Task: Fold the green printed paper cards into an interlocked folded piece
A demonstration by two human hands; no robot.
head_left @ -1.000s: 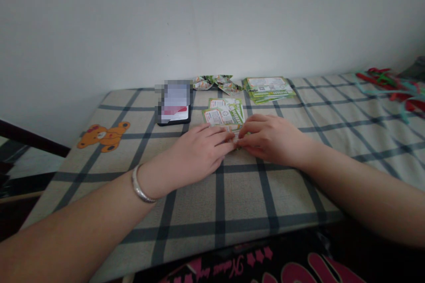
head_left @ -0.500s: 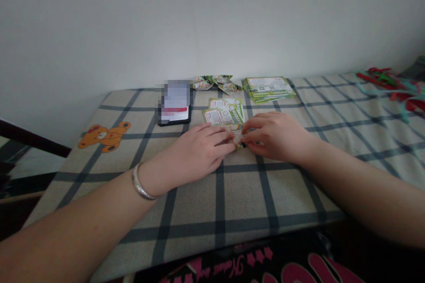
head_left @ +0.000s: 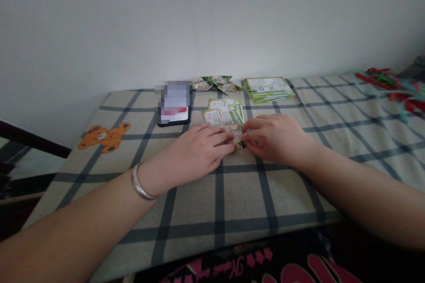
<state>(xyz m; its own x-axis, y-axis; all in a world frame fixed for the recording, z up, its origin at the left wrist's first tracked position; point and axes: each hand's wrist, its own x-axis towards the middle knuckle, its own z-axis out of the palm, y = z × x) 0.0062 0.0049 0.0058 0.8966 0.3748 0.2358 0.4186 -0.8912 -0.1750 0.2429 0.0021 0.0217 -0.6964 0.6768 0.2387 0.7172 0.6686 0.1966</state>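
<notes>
A green-and-white printed paper card lies on the checked cloth, mostly covered by my fingers. My left hand, with a silver bangle at its wrist, rests over the card's left part, fingers stretched out and pressing down. At the card's right edge, my right hand has thumb and fingertips pinched together on it. A small dark patch of print shows between the two hands. Just beyond them lie a couple of overlapping cards of the same print, flat on the cloth.
Farther back stand several folded paper pieces near the wall, beside a stack of cards. A phone lies at the left, past a bear motif on the tablecloth. Red and teal ribbons are heaped at far right.
My right hand has shifted very slightly at the card's right edge. My left hand stays in the same place, and the other things have not moved.
</notes>
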